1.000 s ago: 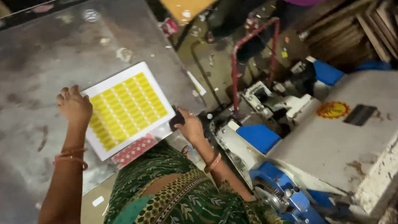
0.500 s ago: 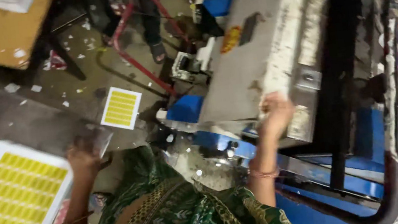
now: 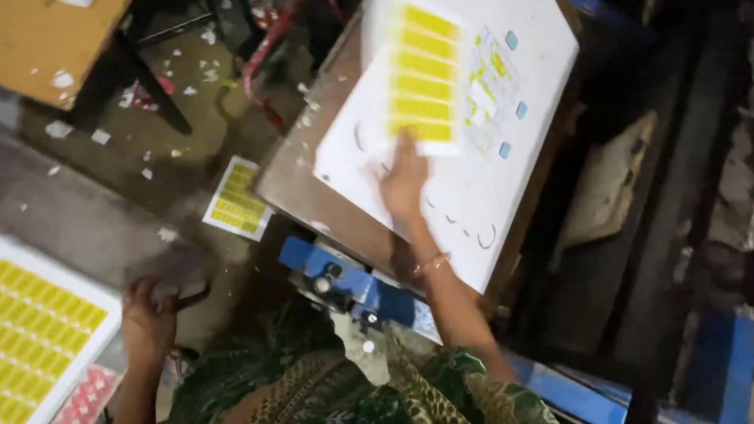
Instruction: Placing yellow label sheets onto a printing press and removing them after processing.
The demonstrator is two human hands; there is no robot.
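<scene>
Fingertips of my right hand (image 3: 404, 178) pinch the lower edge of the yellow label sheet (image 3: 417, 73), which lies at twelve o'clock from it on the white board (image 3: 488, 179); better I square it flat before letting go. My left hand (image 3: 149, 321), fingers curled, rests at nine o'clock beside the stack of sheets (image 3: 6, 349). Half a second ago my right hand gripped the machine, sheetless
</scene>
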